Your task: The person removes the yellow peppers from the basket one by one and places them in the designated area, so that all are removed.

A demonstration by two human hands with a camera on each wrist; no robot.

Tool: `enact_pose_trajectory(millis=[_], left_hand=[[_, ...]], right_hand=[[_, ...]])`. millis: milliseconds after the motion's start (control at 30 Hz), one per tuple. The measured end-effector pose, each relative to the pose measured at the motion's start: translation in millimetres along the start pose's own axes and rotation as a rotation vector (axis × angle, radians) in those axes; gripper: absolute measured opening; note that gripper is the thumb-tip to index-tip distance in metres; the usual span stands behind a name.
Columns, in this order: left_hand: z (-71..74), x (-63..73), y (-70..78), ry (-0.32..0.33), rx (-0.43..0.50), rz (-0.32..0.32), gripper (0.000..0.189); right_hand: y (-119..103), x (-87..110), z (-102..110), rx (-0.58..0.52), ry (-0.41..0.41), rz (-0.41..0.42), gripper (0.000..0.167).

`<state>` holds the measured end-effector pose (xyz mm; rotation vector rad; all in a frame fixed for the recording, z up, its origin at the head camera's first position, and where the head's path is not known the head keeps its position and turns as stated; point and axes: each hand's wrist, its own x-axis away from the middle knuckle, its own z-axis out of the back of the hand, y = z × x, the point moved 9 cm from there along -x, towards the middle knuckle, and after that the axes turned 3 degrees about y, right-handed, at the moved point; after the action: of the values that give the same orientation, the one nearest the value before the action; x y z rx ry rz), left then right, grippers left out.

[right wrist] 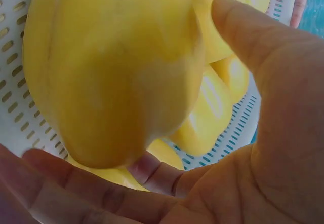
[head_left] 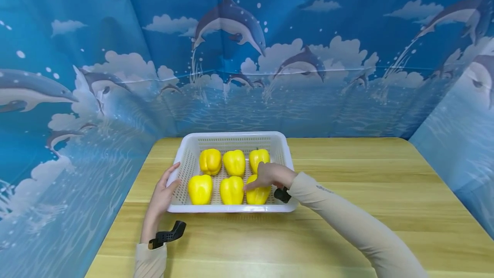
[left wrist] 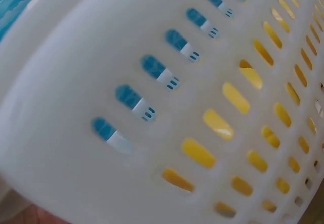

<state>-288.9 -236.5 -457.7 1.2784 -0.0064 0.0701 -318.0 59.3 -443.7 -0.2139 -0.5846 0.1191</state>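
Several yellow bell peppers (head_left: 231, 190) stand in two rows inside a white plastic basket (head_left: 235, 134) with slotted walls. My left hand (head_left: 161, 194) holds the basket at its left rim, thumb over the edge; its wrist view shows mostly the slotted outer wall (left wrist: 66, 97). Reaching in from the right, my right hand (head_left: 272, 175) spreads around the front right bell pepper (head_left: 257, 196). In the right wrist view the thumb stands slightly off that bell pepper (right wrist: 116, 72), and the fingers (right wrist: 101, 188) extend loosely along its other side. That pepper partly hides one fingertip.
The basket sits on a light wooden table (head_left: 347, 192), near its back left edge. A blue curtain (head_left: 247, 89) with dolphins and clouds hangs behind and at both sides. Each wrist wears a black camera mount (head_left: 167, 234).
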Motion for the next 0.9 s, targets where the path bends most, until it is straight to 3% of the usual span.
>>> enact_pose_trajectory(millis=[233,700,900], left_hand=[[-0.1,0.5,0.7,0.005,0.0,-0.001,0.05],[-0.1,0.3,1.5,0.017,-0.021,0.005,0.05],[0.5,1.5,2.6,0.021,-0.031,-0.009,0.05]], right_hand=[[-3.6,-3.7,-5.2,0.009,0.002,0.033,0.108],[5.0,-4.8,-9.2,-0.099,-0.037,0.014,0.114],[3.7,-5.5,-8.8,-0.107,-0.019,0.04,0.104]])
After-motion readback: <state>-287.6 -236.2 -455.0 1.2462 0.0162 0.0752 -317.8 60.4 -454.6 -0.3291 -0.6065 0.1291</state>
